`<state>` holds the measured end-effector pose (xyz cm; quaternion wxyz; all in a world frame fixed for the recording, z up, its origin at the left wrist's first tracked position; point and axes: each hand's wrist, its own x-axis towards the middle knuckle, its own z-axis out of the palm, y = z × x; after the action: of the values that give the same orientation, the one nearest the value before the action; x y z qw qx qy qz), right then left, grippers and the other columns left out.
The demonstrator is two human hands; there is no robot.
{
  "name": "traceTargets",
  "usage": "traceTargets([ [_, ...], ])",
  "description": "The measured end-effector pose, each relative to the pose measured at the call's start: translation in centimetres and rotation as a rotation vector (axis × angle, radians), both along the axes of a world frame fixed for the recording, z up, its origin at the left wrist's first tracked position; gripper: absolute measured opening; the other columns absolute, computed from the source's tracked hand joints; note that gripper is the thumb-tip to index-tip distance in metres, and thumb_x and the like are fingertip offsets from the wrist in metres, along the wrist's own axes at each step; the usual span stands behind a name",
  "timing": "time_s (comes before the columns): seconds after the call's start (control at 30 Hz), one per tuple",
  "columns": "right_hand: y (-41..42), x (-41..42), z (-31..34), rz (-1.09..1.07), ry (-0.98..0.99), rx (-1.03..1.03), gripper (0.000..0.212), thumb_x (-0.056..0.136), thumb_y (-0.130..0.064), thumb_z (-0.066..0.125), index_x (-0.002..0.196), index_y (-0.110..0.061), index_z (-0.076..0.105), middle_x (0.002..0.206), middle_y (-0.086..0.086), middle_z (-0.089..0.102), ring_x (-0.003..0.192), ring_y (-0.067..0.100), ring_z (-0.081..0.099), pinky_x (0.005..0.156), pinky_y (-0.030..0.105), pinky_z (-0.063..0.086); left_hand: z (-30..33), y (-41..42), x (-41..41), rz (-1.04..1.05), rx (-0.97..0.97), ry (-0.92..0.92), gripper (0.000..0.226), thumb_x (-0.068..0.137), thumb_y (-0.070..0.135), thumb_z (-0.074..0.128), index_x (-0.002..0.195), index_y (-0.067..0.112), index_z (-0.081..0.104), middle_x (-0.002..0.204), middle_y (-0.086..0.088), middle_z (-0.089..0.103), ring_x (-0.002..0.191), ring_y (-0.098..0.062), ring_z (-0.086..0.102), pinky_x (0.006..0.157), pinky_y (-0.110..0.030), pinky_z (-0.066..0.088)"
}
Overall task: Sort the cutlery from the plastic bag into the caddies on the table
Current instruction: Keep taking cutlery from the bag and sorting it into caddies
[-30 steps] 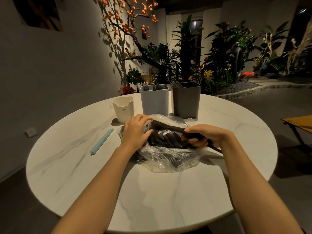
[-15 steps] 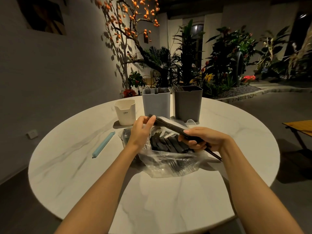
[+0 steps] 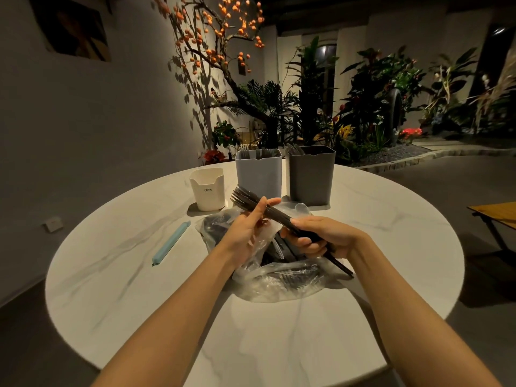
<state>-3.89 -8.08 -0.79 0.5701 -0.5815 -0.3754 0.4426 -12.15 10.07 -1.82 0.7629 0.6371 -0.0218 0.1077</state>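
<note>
R hand [image 3: 321, 236] grips black forks [image 3: 259, 206] over bag [image 3: 279, 280] — L hand [image 3: 248, 230] pinches them w/ fingers near tines.

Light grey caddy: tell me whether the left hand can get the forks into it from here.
Probably yes. The left hand holds the black forks just in front of the light grey caddy, whose top is open; nothing stands between, though the right hand grips the handles.

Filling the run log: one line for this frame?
right hand grips bundle of black plastic forks | left hand steadies it | above clear plastic bag
</note>
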Motion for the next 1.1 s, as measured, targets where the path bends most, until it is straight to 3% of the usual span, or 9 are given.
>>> traceTargets([
  [0.17,0.5,-0.1,-0.1,0.026,0.024,0.013,0.032,0.101,-0.036,0.038,0.099,-0.007,0.050,0.063,0.000,0.043,0.044,0.005,0.030,0.040,0.013,0.030,0.3,-0.4,-0.3,-0.068,-0.159,-0.015,0.036,0.088,0.041,0.048,0.095,0.012,0.068,0.091,-0.006,0.070,0.096,-0.018,0.062,0.091,-0.034,0.050],
  [0.27,0.6,-0.2,-0.1,-0.022,0.011,-0.004,0.036,0.098,-0.039,0.039,0.105,-0.005,0.051,0.063,0.000,0.042,0.045,0.005,0.029,0.040,0.014,0.028,0.8,-0.9,-0.2,0.059,-0.256,-0.026,0.033,0.097,0.036,0.044,0.087,0.010,0.063,0.091,-0.008,0.073,0.092,-0.019,0.069,0.080,-0.035,0.056],
  [0.4,0.7,-0.1,-0.3,-0.063,-0.020,-0.042,0.035,0.102,-0.034,0.036,0.109,-0.007,0.057,0.063,0.001,0.040,0.047,0.006,0.029,0.040,0.013,0.028,0.9,-0.7,0.1,0.210,-0.309,-0.054,0.030,0.103,0.033,0.037,0.091,0.010,0.053,0.092,-0.012,0.075,0.091,-0.019,0.072,0.093,-0.037,0.052],
  [0.5,0.8,-0.3,-0.4,-0.059,-0.020,-0.065,0.034,0.103,-0.031,0.035,0.109,-0.006,0.057,0.062,0.000,0.039,0.047,0.006,0.028,0.040,0.014,0.027,0.8,-0.9,0.1,0.212,-0.346,-0.050,0.030,0.103,0.033,0.038,0.092,0.008,0.052,0.087,-0.013,0.074,0.089,-0.022,0.072,0.091,-0.037,0.053],
  [0.7,0.6,0.0,-0.4,-0.069,0.019,-0.026,0.035,0.102,-0.034,0.035,0.101,-0.007,0.058,0.062,-0.001,0.037,0.046,0.006,0.026,0.040,0.014,0.025,-0.1,-1.3,0.0,0.143,-0.070,-0.031,0.040,0.104,0.027,0.036,0.114,-0.005,0.059,0.108,-0.014,0.071,0.105,-0.024,0.067,0.100,-0.037,0.050],
  [0.83,0.8,-0.1,-0.3,-0.122,0.041,-0.038,0.037,0.098,-0.037,0.041,0.109,-0.004,0.054,0.059,-0.002,0.038,0.045,0.005,0.027,0.040,0.013,0.023,0.3,-1.5,0.1,0.268,-0.268,0.003,0.030,0.101,0.024,0.047,0.109,-0.003,0.058,0.093,-0.013,0.072,0.090,-0.021,0.071,0.079,-0.032,0.059],
  [0.9,0.9,-0.2,-0.3,-0.141,0.051,-0.048,0.037,0.097,-0.038,0.042,0.108,-0.005,0.055,0.059,-0.002,0.037,0.045,0.004,0.027,0.039,0.013,0.022,0.3,-1.1,0.4,0.380,-0.257,0.040,0.022,0.097,0.026,0.054,0.102,0.005,0.059,0.088,-0.007,0.072,0.077,-0.012,0.072,0.070,-0.027,0.058],
  [1.0,1.0,-0.3,-0.3,-0.192,0.034,-0.056,0.039,0.100,-0.040,0.037,0.094,-0.009,0.059,0.061,0.000,0.036,0.045,0.005,0.027,0.039,0.013,0.023,0.3,-0.8,0.4,0.482,-0.256,0.031,0.018,0.095,0.027,0.057,0.095,0.010,0.061,0.084,-0.003,0.072,0.071,-0.008,0.071,0.072,-0.025,0.055],
  [1.1,0.9,-0.5,-0.2,-0.224,-0.044,-0.082,0.041,0.094,-0.047,0.042,0.074,-0.013,0.052,0.062,0.001,0.035,0.047,0.006,0.026,0.040,0.014,0.023,0.1,-0.7,0.7,0.543,-0.219,0.035,0.019,0.095,0.030,0.057,0.090,0.012,0.062,0.087,-0.005,0.072,0.084,-0.016,0.070,0.078,-0.030,0.055],
])
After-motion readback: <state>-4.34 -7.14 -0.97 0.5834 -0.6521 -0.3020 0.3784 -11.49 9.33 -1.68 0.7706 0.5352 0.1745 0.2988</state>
